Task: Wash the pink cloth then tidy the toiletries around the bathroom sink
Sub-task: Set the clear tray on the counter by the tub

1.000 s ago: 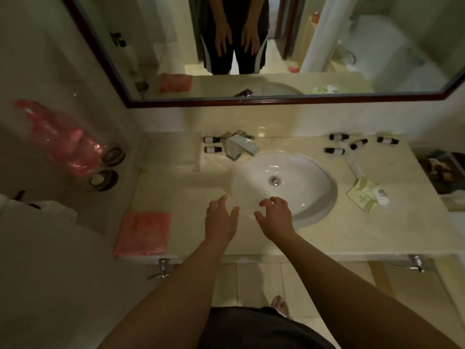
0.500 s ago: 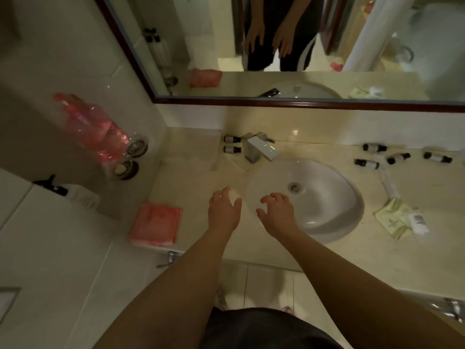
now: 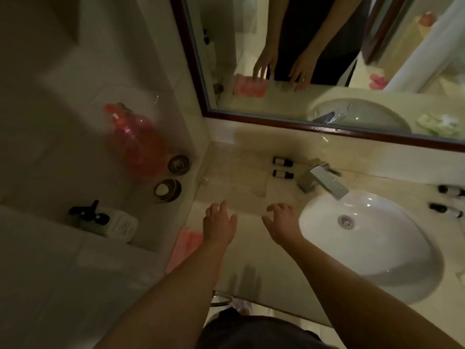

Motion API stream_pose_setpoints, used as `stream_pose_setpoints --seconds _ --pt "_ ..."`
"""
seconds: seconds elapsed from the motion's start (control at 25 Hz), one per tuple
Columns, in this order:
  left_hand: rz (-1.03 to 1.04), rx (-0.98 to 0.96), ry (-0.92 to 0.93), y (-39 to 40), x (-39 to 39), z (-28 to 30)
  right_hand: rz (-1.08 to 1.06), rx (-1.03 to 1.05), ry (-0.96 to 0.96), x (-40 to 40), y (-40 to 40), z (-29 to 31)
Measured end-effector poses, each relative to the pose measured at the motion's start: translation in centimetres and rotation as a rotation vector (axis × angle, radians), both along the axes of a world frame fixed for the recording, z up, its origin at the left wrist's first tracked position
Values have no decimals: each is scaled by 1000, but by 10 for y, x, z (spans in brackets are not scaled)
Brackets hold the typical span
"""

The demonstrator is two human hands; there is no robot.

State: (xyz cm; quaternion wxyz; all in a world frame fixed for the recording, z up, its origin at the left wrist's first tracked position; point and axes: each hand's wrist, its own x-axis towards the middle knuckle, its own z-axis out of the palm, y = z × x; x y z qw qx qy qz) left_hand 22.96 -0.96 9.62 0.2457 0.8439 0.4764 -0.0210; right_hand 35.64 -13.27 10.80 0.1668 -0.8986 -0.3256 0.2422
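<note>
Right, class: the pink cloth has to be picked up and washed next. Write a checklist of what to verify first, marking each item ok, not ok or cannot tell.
1. Left hand free, fingers spread: ok.
2. Right hand free, holding nothing: ok.
3. Pink cloth within reach on the counter edge, partly hidden under the left forearm: ok.
4. Sink bowl free of objects: ok.
5. Water running from the tap: not ok, none visible.
6. Drain open or plugged: cannot tell.
</note>
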Motion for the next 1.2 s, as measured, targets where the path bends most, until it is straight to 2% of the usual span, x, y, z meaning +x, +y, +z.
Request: stream_pose_setpoints --seconds 0.24,0.44,0.64,0.8,1.0,1.2 --pt "-32 -48 67 55 -1 -36 -117 31 201 -8 41 -36" --pt "75 -216 -79 85 18 -70 -382 99 429 -1 78 -67" --pt "327 -374 -243 108 38 -99 -637 197 661 12 114 -100" --pt "500 -485 -351 135 58 -120 -884 382 865 24 132 -115" --pt "601 -487 -382 157 60 -145 -948 437 950 34 145 -124" --pt "634 -649 -470 167 71 -141 -958 506 1085 38 146 -126"
